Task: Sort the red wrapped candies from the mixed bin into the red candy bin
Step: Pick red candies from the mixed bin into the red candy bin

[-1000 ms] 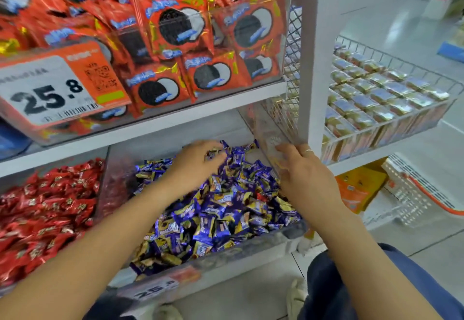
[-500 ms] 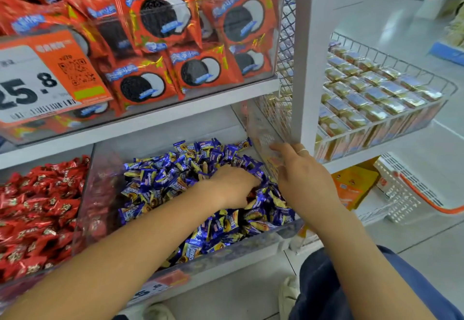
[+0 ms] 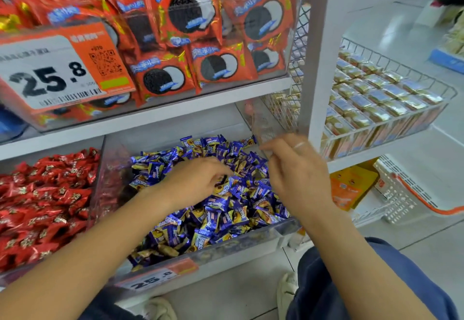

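Was crouched at a white store shelf [image 3: 175,109], both hands down in the clear plastic mixed bin [image 3: 226,249] heaped with blue-and-gold wrapped candies [image 3: 226,209]. Left hand [image 3: 193,181] lay palm-down on the heap, fingertips curled into the wrappers around something dark; couldn't tell if anything was really pinched there. Right hand [image 3: 298,176] hovered at the bin's right side, silver ring [image 3: 299,144] showing, thumb and forefinger drawn together near the clear side wall, blurred, so couldn't tell if anything was held. No red wrapper clearly visible among the blue ones. Just to the left, touching wall to wall, sat the clear red candy bin [image 3: 96,169] packed with shiny red wrapped candies [image 3: 45,201]. Up above: clear bin of orange cookie packets [image 3: 190,26] with a white-and-orange 25.8 price tag [image 3: 57,68]. Off right, white wire basket [image 3: 401,124] of gold-wrapped blocks [image 3: 376,93].
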`<act>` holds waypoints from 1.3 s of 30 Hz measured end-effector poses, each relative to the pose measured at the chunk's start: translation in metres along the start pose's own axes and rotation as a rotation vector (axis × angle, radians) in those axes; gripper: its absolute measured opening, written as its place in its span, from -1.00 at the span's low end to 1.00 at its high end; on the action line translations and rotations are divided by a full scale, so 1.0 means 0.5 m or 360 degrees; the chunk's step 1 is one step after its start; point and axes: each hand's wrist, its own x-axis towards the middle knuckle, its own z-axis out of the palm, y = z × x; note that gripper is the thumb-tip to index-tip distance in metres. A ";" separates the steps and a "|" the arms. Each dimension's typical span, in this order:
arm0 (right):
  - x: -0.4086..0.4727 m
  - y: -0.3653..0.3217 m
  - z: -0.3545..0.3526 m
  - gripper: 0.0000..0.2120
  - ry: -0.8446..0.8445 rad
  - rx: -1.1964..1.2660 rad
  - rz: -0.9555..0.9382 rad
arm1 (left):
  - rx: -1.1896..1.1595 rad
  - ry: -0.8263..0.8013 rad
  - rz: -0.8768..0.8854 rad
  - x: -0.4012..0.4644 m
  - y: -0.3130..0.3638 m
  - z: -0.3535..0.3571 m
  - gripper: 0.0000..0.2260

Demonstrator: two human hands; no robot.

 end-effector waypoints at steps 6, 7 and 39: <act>0.009 -0.015 0.034 -0.80 -0.0321 0.0034 0.0218 | 0.0318 -0.0518 0.0261 0.038 0.093 0.033 -0.59; 0.011 -0.008 0.034 -0.80 -0.0352 0.0006 0.0284 | 0.0505 -0.0621 0.0273 0.041 0.095 0.038 -0.55; 0.065 -0.098 0.164 -0.35 -0.2047 0.0768 0.1201 | 0.0563 -0.0753 -0.0282 -0.123 -0.056 -0.002 -0.48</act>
